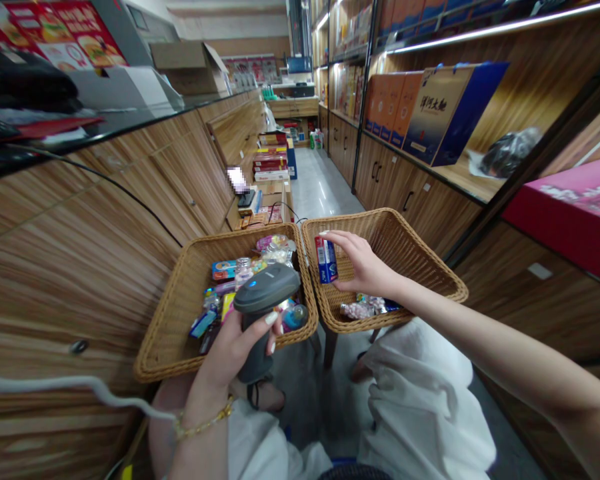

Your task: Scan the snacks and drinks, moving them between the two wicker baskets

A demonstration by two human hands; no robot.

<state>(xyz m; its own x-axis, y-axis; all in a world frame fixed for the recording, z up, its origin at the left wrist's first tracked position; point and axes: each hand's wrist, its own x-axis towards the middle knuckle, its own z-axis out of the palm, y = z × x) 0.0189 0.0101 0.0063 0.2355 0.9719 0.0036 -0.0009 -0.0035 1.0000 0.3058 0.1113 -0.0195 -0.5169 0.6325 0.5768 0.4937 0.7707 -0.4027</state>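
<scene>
We look down a narrow shop aisle (320, 180) between wood-grain cabinets (80, 267) and lit shelves of boxed goods (450, 113). Two wicker baskets sit side by side, their rims almost touching: the left basket (156, 327) is heaped with small packets, bottles and tins, while the right basket (425, 247) has only a few wrapped items (365, 307) at its bottom. The left grip (225, 353) is closed around the handle of a grey handheld barcode scanner (265, 293), whose head hangs over the left basket. A pale cable (90, 383) trails from behind the left wrist toward the cabinets. The right grip (365, 263) is narrow, pinching a small blue-and-white box (326, 260) above the right basket. That pinch looks light, so we judge the box could slip and drop if the fingers loosen. The cable could snag on the cabinet front and jerk the scanner, and a careless swing of the scanner could knock over the small bottles in the heap.
</scene>
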